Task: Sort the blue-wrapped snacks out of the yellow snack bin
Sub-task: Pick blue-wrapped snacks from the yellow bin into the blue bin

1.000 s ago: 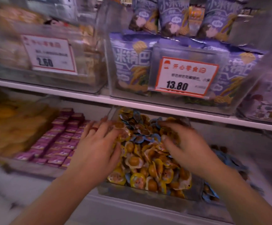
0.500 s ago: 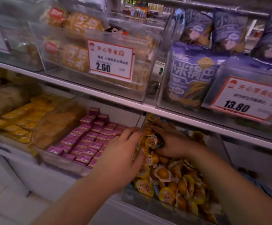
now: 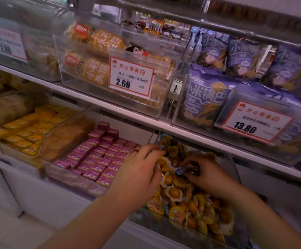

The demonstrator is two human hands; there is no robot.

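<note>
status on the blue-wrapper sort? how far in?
Done: nothing visibly set aside in this view. In hand: both hands are in the yellow snack bin; the right hand pinches a blue-wrapped snack, the left hand digs beside it. Left: more blue edges show at the bin's back.

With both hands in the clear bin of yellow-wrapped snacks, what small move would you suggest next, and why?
Probably lift the right hand up out of the clear plastic bin. Its fingers seem to pinch a small blue-wrapped snack among the yellow-wrapped snacks, while the left hand rests on the pile beside it.
</note>
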